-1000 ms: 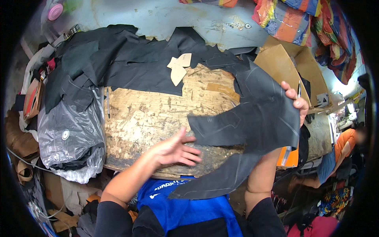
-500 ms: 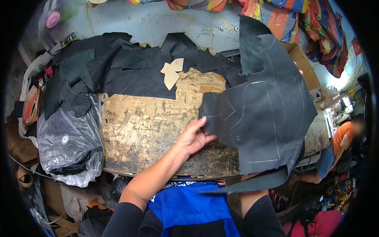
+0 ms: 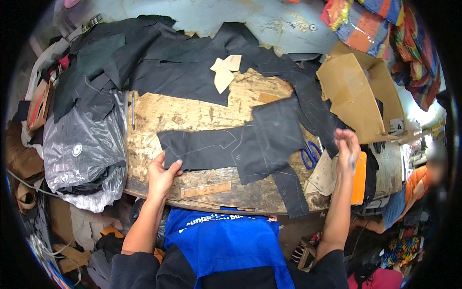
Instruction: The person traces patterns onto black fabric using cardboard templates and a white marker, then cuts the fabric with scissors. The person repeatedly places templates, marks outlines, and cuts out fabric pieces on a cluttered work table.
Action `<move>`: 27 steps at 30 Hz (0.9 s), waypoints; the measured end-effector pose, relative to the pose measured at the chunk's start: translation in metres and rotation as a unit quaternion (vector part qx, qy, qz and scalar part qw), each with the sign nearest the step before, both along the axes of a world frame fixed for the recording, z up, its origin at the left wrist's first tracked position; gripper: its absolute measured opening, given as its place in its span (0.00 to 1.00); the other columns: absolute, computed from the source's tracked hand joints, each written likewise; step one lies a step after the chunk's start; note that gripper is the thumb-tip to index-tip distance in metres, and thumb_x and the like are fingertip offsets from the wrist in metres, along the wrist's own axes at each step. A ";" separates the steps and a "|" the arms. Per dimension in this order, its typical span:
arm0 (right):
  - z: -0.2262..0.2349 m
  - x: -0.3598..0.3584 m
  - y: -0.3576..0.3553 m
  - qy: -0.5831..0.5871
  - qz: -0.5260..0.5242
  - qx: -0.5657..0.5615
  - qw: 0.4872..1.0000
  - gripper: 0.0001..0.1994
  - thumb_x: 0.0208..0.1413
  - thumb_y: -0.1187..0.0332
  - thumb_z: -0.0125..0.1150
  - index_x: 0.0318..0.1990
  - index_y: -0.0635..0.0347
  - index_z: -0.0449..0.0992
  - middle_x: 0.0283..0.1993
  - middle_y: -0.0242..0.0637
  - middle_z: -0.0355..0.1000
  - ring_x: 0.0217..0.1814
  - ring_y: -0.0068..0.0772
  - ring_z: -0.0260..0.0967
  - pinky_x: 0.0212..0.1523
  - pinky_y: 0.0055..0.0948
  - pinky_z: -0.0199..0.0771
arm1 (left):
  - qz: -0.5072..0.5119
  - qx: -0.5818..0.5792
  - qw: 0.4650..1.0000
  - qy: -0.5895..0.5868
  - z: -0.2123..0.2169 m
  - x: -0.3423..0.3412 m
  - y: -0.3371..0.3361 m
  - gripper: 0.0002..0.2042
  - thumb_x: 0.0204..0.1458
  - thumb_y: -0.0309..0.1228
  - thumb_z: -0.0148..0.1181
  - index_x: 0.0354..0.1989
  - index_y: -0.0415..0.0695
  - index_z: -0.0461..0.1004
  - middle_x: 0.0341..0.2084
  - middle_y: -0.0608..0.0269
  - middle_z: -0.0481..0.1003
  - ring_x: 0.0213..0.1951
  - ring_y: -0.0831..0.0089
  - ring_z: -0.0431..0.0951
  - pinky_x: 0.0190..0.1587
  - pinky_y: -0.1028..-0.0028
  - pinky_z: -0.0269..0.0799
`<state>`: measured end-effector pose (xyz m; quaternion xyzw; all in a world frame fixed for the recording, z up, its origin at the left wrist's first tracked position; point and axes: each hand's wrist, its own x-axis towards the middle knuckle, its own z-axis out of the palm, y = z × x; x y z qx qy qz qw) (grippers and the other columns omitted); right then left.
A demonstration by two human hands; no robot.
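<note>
A black leather sheet [image 3: 269, 139] with pale drawn outlines lies across the worn wooden table [image 3: 149, 139]. At its left end my left hand [image 3: 166, 169] is closed, thumb on top and fingers underneath. Off the sheet's right side, my right hand [image 3: 347, 150] is raised with curled fingers around something thin and shiny, too blurred to name. Near that hand are blue-handled scissors [image 3: 311, 155], pale pattern pieces [image 3: 321, 177] and an orange flat thing [image 3: 358, 178]. A short brown flat strip [image 3: 206, 190] rests by the table's front edge.
More black leather [image 3: 168, 77] covers the table's back, with cream pattern pieces [image 3: 224, 77] on it. A pen [image 3: 133, 111] lies at the left, beside a filled clear plastic bag [image 3: 82, 154]. A cardboard box [image 3: 351, 91] stands back right; another person [image 3: 418, 178] is beyond.
The leather sheet has come down from being held up and now lies on the table. My left hand has moved left with its end; my right hand has emerged from beneath it.
</note>
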<state>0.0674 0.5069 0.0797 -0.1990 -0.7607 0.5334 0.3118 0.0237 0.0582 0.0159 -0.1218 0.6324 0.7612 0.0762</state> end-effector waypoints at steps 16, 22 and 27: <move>-0.067 0.022 -0.230 -0.045 0.480 0.276 0.831 0.11 0.36 0.79 0.63 0.30 0.58 0.71 0.33 0.36 0.71 0.40 0.43 0.69 0.37 0.36 0.68 | -0.170 -0.260 0.921 0.234 0.027 0.086 -0.009 0.10 0.44 0.22 0.66 0.37 0.38 0.77 0.25 0.60 0.77 0.28 0.77 0.78 0.29 0.78 0.74; -0.053 0.014 -0.232 -0.093 0.523 0.237 0.813 0.12 0.35 0.82 0.59 0.30 0.61 0.68 0.28 0.41 0.66 0.36 0.48 0.66 0.37 0.41 0.67 | -0.329 -0.187 0.874 0.306 0.027 0.089 0.014 0.10 0.44 0.25 0.65 0.37 0.41 0.78 0.28 0.58 0.78 0.30 0.65 0.79 0.35 0.72 0.75; -0.049 0.006 -0.234 -0.099 0.527 0.119 0.836 0.11 0.37 0.82 0.61 0.30 0.61 0.68 0.27 0.41 0.67 0.29 0.41 0.68 0.30 0.34 0.68 | -0.321 -0.211 0.842 0.380 0.021 0.084 0.018 0.10 0.44 0.25 0.65 0.38 0.42 0.77 0.29 0.59 0.77 0.33 0.64 0.79 0.36 0.71 0.75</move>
